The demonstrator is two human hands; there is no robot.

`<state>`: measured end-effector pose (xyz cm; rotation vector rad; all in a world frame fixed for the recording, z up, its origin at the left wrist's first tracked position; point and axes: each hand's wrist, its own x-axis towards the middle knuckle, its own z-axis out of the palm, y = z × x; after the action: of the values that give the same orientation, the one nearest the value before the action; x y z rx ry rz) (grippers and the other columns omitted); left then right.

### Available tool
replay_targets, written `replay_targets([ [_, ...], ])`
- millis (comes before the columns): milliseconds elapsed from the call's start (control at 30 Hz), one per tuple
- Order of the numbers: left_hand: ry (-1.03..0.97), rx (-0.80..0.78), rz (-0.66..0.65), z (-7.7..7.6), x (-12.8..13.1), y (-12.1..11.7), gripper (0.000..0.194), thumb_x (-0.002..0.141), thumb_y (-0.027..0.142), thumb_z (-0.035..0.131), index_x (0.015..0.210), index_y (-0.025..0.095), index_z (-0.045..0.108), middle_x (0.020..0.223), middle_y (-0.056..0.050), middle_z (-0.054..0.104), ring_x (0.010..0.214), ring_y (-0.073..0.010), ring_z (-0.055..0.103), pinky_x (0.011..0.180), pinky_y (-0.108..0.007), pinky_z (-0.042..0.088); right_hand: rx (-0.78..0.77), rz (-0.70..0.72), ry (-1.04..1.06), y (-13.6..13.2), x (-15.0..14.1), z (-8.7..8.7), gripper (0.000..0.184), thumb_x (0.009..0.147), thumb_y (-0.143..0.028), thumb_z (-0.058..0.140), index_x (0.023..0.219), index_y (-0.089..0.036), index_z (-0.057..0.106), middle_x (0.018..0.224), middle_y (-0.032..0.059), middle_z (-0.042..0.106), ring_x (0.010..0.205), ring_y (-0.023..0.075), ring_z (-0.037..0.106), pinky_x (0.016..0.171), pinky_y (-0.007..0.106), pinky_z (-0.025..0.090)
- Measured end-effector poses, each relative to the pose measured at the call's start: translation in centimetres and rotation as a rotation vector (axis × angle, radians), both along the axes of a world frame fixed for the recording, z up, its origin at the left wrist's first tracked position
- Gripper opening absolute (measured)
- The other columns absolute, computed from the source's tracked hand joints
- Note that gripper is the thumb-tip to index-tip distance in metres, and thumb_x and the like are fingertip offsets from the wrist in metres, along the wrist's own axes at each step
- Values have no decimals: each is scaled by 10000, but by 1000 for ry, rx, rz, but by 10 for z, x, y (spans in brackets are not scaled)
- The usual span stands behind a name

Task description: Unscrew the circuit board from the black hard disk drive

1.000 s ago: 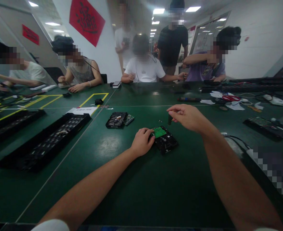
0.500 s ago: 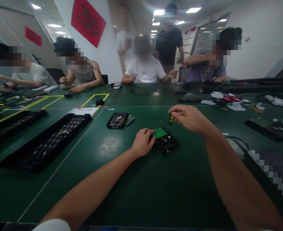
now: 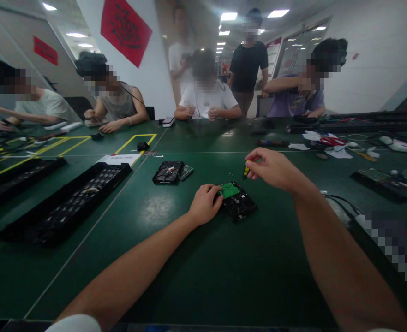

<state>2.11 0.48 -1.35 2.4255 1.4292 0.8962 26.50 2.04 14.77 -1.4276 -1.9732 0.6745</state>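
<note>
A black hard drive (image 3: 241, 207) with a green circuit board (image 3: 230, 189) on its upper face lies flat on the table in front of me. My left hand (image 3: 206, 203) grips its left edge, fingers bent over the board's side. In my right hand (image 3: 267, 167) is a small yellow-and-black screwdriver (image 3: 247, 172), pinched between thumb and fingers. Its thin shaft points down at the drive's far right corner; whether the tip touches a screw is too small to tell. A few tiny screws (image 3: 231, 174) lie just beyond the drive.
Another hard drive (image 3: 168, 172) sits to the left, a loose circuit board (image 3: 187, 172) beside it. Long black trays (image 3: 68, 203) occupy the left side. At right are a black device (image 3: 385, 184), cables, papers and a mouse (image 3: 397, 143). Several people sit or stand across the table (image 3: 176, 272).
My right hand has shifted slightly, and the screwdriver's shaft now shows at the drive's corner. My left hand stays put. Opposite, a seated person's hand has drawn inward.
</note>
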Motion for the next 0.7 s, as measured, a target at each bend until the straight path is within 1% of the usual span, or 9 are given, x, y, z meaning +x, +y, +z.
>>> replay_targets([
  [67,-1,-2,2,0,0,0,339,1019,347,564,1316,210,653,1224,-127,656,1190,-298,600,1070,-496,494,-9,14,5,-1,-2,2,109,960,-235,629,1047,-189,677,842,65,779,710,199,743,699,317,582],
  [133,-1,-7,4,-1,0,0,341,1018,350,565,1320,218,652,1229,-125,656,1196,-299,598,1069,-495,496,13,33,-8,-2,-2,3,127,967,-284,630,1036,-199,695,849,54,775,721,197,733,700,313,565],
  [233,-1,-13,6,-1,1,1,339,1014,350,571,1319,225,653,1233,-120,656,1196,-299,597,1073,-499,494,102,64,-83,-3,-1,5,187,966,-374,638,1000,-214,729,862,43,767,732,198,700,687,311,526],
  [333,2,-17,3,-2,1,2,343,1013,352,573,1321,222,650,1235,-123,657,1196,-301,595,1077,-505,490,163,83,-135,-2,2,6,197,956,-357,628,994,-212,756,882,47,771,766,206,687,703,315,507],
  [433,3,-19,2,-2,0,2,349,1012,351,576,1331,230,645,1239,-121,656,1200,-302,594,1078,-509,488,141,70,-110,0,4,5,188,940,-316,632,1022,-200,756,925,60,783,764,202,698,710,317,520],
  [600,-3,-23,6,-1,-1,1,345,1012,350,573,1324,225,651,1245,-123,655,1203,-304,594,1073,-510,492,74,61,6,5,6,-1,168,925,-289,662,1053,-192,712,1038,91,788,732,192,727,688,320,563],
  [700,-5,-23,3,-1,-1,1,344,1014,351,572,1321,217,652,1244,-126,658,1203,-302,595,1070,-505,495,68,60,-12,5,6,-2,142,931,-280,653,1028,-191,708,999,86,786,719,193,729,671,317,564],
])
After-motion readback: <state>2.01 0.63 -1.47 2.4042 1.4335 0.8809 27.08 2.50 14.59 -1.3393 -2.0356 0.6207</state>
